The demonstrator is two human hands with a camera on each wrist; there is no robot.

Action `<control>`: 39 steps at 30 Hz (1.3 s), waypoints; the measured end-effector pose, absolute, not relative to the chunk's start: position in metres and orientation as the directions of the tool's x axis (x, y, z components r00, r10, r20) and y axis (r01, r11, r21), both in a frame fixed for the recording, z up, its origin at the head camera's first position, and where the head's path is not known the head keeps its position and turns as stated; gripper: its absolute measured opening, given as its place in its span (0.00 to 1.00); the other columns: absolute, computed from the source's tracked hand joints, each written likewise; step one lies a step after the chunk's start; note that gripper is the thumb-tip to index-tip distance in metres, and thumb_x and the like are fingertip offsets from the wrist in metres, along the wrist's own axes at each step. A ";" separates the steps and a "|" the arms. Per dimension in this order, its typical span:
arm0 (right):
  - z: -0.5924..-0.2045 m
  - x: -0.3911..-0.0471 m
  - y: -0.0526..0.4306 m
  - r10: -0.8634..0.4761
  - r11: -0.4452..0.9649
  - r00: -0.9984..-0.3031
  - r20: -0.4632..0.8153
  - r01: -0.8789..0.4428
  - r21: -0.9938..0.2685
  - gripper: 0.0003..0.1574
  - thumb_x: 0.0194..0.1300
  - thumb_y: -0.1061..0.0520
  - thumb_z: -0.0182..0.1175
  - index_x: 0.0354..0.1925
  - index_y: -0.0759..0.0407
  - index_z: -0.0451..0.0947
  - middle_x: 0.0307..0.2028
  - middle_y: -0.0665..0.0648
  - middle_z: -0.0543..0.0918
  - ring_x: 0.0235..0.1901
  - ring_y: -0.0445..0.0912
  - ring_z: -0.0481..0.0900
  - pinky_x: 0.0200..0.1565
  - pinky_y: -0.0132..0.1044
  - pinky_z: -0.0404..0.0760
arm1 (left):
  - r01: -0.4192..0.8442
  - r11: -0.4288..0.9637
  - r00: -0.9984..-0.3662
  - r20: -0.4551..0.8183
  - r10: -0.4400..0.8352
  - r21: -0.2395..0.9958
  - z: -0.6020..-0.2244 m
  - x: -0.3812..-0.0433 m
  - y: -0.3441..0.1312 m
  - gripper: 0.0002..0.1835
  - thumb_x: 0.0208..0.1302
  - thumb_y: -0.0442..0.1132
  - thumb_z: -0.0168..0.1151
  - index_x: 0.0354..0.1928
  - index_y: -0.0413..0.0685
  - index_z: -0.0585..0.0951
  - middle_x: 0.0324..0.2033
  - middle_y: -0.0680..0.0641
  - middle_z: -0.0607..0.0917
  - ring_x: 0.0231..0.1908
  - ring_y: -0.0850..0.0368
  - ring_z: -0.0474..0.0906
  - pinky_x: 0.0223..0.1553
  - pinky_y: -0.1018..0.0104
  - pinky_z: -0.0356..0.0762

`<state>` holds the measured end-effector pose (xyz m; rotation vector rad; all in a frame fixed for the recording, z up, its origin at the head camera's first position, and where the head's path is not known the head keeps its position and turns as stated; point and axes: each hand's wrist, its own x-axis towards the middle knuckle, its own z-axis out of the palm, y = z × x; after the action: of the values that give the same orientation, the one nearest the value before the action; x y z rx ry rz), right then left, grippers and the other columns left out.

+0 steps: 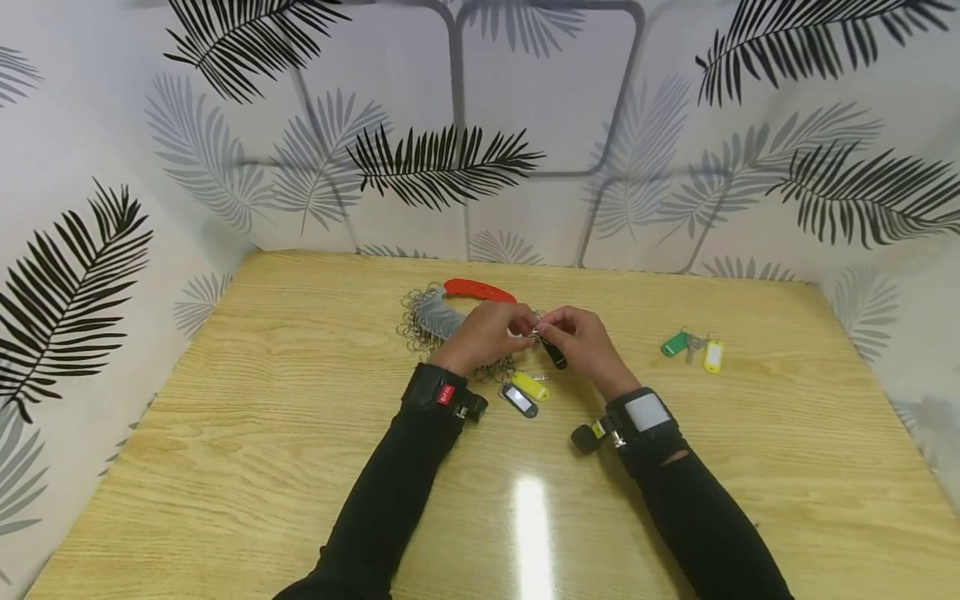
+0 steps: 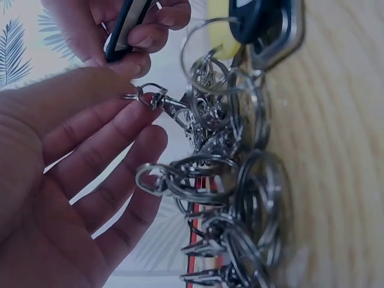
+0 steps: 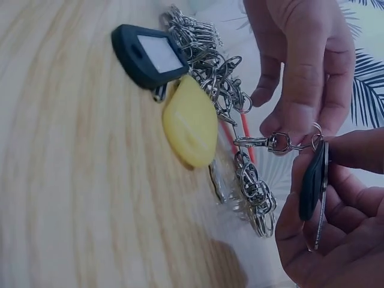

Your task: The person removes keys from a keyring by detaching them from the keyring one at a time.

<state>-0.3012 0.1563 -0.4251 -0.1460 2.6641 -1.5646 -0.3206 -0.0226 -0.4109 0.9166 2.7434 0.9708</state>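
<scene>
Finger and thumb of my left hand (image 1: 487, 333) pinch a small split ring at the end of a metal swivel clasp (image 3: 258, 142). My right hand (image 1: 588, 342) holds a black key tag (image 3: 312, 183) with a flat key (image 3: 322, 210) against it. A ring joins the tag to the clasp between both hands. Around the left hand lies a bunch of metal clasps and rings (image 2: 240, 180), beside a curved red strip (image 1: 480, 290) and a grey curved piece (image 1: 435, 315). Below the hands rest a yellow key tag (image 1: 530, 386) and a dark key tag with white label (image 1: 520, 400).
Off to the right on the wooden table (image 1: 247, 433) lie a green key tag (image 1: 674, 344), keys (image 1: 693, 347) and another yellow key tag (image 1: 713, 356). A leaf-patterned covering (image 1: 525, 217) rises behind the table's back edge.
</scene>
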 end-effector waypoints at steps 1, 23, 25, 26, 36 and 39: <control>-0.426 -0.301 0.156 -0.103 0.475 -0.995 0.000 -0.049 -0.879 0.11 0.68 0.56 0.59 0.41 0.65 0.79 0.39 0.60 0.82 0.39 0.48 0.74 0.41 0.36 0.72 | 0.505 0.607 -0.815 0.107 0.570 0.614 -0.411 -0.321 -0.023 0.13 0.62 0.40 0.67 0.48 0.49 0.84 0.37 0.52 0.85 0.39 0.60 0.80 0.43 0.64 0.79; -0.425 -0.300 0.155 -0.186 0.426 -0.982 -0.010 -0.071 -0.902 0.13 0.67 0.55 0.61 0.41 0.65 0.80 0.40 0.59 0.83 0.37 0.47 0.75 0.38 0.34 0.73 | 0.502 0.546 -0.781 0.080 0.619 0.671 -0.410 -0.327 -0.033 0.08 0.65 0.41 0.63 0.43 0.48 0.85 0.38 0.52 0.84 0.43 0.60 0.79 0.47 0.64 0.78; -0.425 -0.301 0.155 -0.181 0.425 -0.983 -0.003 -0.076 -0.902 0.12 0.67 0.56 0.60 0.41 0.65 0.80 0.40 0.60 0.83 0.38 0.48 0.75 0.38 0.35 0.73 | 0.500 0.556 -0.788 0.082 0.611 0.663 -0.409 -0.327 -0.033 0.07 0.65 0.41 0.63 0.42 0.49 0.85 0.38 0.52 0.84 0.43 0.60 0.79 0.47 0.64 0.78; -0.425 -0.301 0.155 -0.178 0.429 -0.984 -0.002 -0.076 -0.900 0.12 0.68 0.56 0.60 0.41 0.65 0.80 0.40 0.60 0.83 0.38 0.48 0.75 0.39 0.35 0.73 | 0.500 0.561 -0.791 0.083 0.607 0.660 -0.409 -0.327 -0.033 0.07 0.65 0.41 0.63 0.42 0.49 0.84 0.38 0.52 0.84 0.42 0.59 0.79 0.47 0.64 0.78; -0.424 -0.301 0.151 -0.120 0.454 -0.992 -0.033 -0.026 -0.891 0.12 0.68 0.56 0.59 0.42 0.65 0.79 0.40 0.60 0.83 0.39 0.48 0.77 0.39 0.34 0.74 | 0.535 0.563 -0.783 0.120 0.610 0.629 -0.414 -0.328 -0.033 0.11 0.62 0.37 0.66 0.46 0.47 0.83 0.40 0.50 0.83 0.42 0.56 0.79 0.46 0.63 0.77; -0.425 -0.301 0.150 -0.111 0.448 -0.993 -0.047 -0.008 -0.894 0.12 0.69 0.56 0.58 0.43 0.65 0.79 0.41 0.60 0.83 0.39 0.48 0.78 0.39 0.33 0.74 | 0.543 0.553 -0.780 0.137 0.610 0.632 -0.416 -0.328 -0.033 0.12 0.61 0.35 0.67 0.47 0.46 0.82 0.39 0.50 0.83 0.41 0.57 0.79 0.45 0.63 0.78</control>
<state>-0.3012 0.1504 -0.4247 -0.1063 2.5887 -1.5972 -0.3283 -0.0332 -0.4158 0.9989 2.6806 1.0379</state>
